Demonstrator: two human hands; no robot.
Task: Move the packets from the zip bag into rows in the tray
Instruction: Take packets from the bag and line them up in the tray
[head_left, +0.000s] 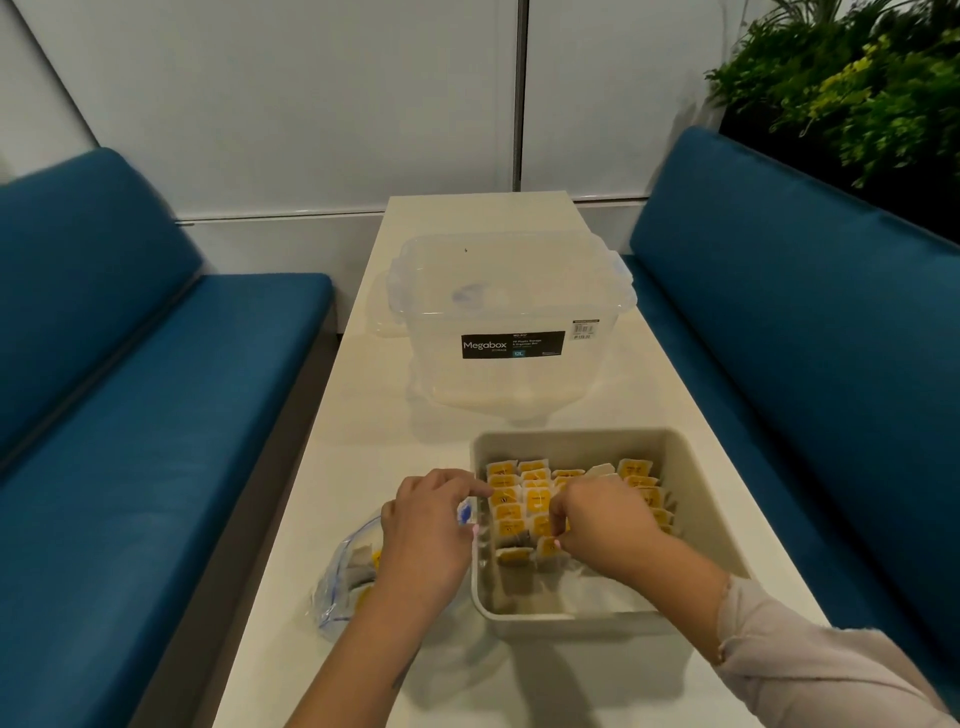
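Note:
A beige tray (696, 483) sits on the white table, holding several rows of yellow-labelled packets (506, 499) standing upright in its far half. My right hand (602, 525) is inside the tray, fingers curled and pinching a packet at the near end of a row. My left hand (426, 525) hovers at the tray's left wall, index finger stretched toward the packets, other fingers curled; whether it holds anything is hidden. The clear zip bag (345, 577) with a blue seal lies left of the tray, partly under my left wrist, with a few packets inside.
A clear lidded Megabox storage box (511, 312) stands further back on the table (649, 395). Blue bench seats (156, 415) flank the table on both sides. Green plants (852, 78) fill the upper right corner.

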